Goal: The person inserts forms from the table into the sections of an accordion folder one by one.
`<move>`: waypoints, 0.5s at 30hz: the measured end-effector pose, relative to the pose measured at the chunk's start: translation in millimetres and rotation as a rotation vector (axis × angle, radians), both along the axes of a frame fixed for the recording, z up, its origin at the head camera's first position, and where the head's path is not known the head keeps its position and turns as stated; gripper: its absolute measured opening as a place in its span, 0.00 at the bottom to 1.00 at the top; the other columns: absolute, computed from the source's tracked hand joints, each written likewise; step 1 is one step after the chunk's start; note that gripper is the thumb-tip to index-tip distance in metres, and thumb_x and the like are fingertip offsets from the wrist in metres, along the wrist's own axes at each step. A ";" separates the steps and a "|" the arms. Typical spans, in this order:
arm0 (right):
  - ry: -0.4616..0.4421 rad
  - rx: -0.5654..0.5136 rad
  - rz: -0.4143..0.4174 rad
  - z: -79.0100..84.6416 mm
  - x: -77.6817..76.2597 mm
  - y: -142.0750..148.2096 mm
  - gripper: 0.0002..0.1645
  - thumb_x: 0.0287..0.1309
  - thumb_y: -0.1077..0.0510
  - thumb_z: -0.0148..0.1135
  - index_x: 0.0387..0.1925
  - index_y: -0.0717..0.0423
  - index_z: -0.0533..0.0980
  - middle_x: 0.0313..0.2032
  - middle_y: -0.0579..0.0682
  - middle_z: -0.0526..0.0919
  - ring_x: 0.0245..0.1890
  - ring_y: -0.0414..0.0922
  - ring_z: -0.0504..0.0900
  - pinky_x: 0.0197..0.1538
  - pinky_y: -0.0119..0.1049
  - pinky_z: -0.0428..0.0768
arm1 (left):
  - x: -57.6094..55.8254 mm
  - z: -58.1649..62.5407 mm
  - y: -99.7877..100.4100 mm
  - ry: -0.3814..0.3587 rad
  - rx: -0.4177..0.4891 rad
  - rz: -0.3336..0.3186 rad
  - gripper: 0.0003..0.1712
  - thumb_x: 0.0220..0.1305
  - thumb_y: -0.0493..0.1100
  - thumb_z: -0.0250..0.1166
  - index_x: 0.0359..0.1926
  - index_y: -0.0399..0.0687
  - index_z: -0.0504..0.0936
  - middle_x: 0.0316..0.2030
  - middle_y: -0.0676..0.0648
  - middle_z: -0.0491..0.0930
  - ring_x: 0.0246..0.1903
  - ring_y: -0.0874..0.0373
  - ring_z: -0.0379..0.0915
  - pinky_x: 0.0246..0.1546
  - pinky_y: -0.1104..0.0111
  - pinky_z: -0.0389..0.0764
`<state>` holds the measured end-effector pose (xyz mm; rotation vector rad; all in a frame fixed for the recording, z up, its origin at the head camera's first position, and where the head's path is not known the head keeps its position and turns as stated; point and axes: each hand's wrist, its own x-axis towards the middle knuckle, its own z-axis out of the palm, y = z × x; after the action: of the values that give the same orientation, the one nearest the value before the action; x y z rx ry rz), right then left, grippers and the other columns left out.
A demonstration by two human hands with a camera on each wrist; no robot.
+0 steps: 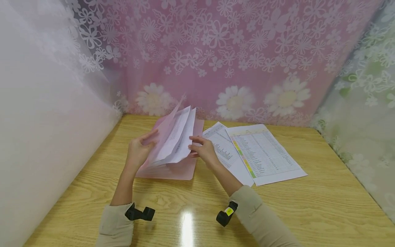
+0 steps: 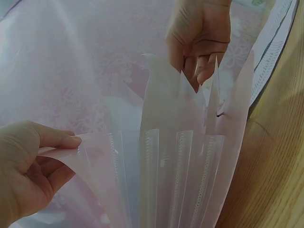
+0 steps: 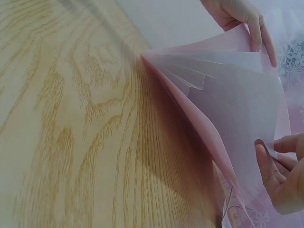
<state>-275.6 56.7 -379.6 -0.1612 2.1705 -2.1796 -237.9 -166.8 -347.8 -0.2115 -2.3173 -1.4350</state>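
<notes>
A pink plastic folder [image 1: 186,171] lies spread on the table, its front cover lifted and its clear sleeves fanned out. White printed sheets [image 1: 177,139] stand up inside it. At the folder's left side my left hand [image 1: 138,152] pinches the lifted pink cover [image 2: 97,156] between thumb and fingers. My right hand [image 1: 204,151], on the other side, pinches the outer edge of a pale sheet or sleeve [image 3: 237,104]. Whether it grips paper, plastic or both, I cannot tell. In the left wrist view, the clear sleeve bindings [image 2: 183,175] show punched strips along the fold.
Right of the folder two printed sheets overlap: a table with a coloured left column [image 1: 265,154] on top, another list [image 1: 223,147] partly beneath. The wooden table [image 1: 166,202] ends at a pink flowered curtain [image 1: 197,68], with a pale wall [image 1: 61,103] on the left.
</notes>
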 end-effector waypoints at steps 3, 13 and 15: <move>0.001 0.003 0.008 -0.3 -0.3 -2.3 0.21 0.53 0.70 0.59 0.52 0.65 0.74 0.51 0.60 0.75 0.25 0.44 0.80 0.31 0.38 0.80 | -0.4 0.1 0.2 -0.002 -0.005 0.005 0.22 0.51 0.27 0.63 0.50 0.41 0.80 0.48 0.40 0.77 0.08 0.68 0.44 0.07 0.77 0.54; -0.001 0.036 0.035 -3.5 -1.9 -8.3 0.23 0.53 0.70 0.58 0.53 0.66 0.73 0.51 0.61 0.75 0.28 0.49 0.83 0.31 0.38 0.80 | -0.2 0.3 0.2 -0.016 -0.013 0.001 0.22 0.52 0.28 0.63 0.50 0.41 0.80 0.49 0.40 0.76 0.09 0.68 0.44 0.07 0.76 0.54; -0.005 0.047 0.038 -3.5 -2.4 -9.4 0.23 0.53 0.70 0.58 0.53 0.66 0.73 0.52 0.60 0.75 0.29 0.49 0.83 0.31 0.38 0.80 | -0.4 0.0 0.6 -0.014 -0.020 0.001 0.22 0.52 0.28 0.64 0.51 0.42 0.80 0.49 0.40 0.76 0.08 0.68 0.44 0.07 0.76 0.54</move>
<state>-277.9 47.3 -383.1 -0.1922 2.1953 -2.1043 -238.3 -166.2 -347.8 -0.2063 -2.3434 -1.4180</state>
